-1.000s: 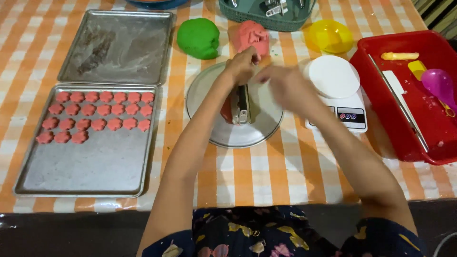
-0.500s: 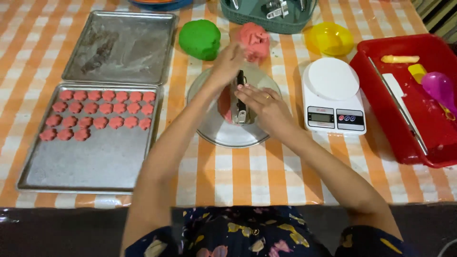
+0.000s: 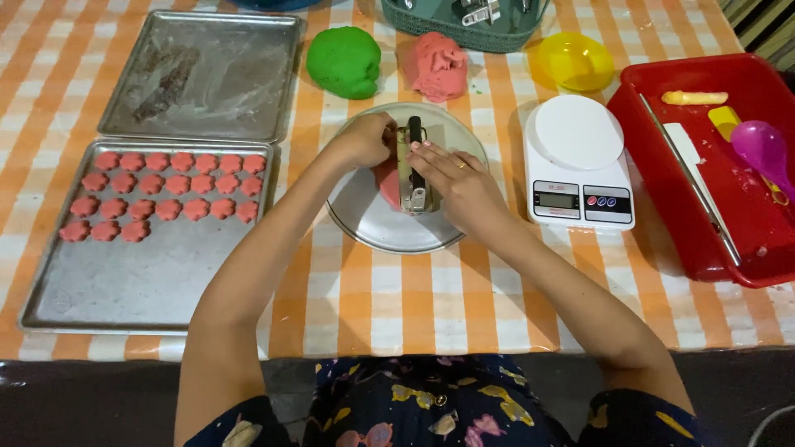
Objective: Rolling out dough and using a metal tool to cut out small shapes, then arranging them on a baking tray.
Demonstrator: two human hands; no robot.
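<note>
- The left hand (image 3: 364, 141) is curled shut on the far end of a metal press tool (image 3: 414, 170), and the right hand (image 3: 460, 184) lies flat along the tool's right side with its fingers pressing on it.
- The tool lies on a round metal plate (image 3: 368, 228) in the middle of the table, with a strip of pink dough (image 3: 387, 180) touching its left side.
- Just past the plate sit a green dough ball (image 3: 344, 60) and a pink dough lump (image 3: 435, 64).
- To the right is a white kitchen scale (image 3: 577, 157), then a red tray (image 3: 704, 223).
- A yellow bowl (image 3: 573, 60) sits far right.
- On the left, a baking tray (image 3: 132, 281) holds rows of pink flower cookies (image 3: 166, 194).
- Behind it is another metal tray (image 3: 207, 74).
</note>
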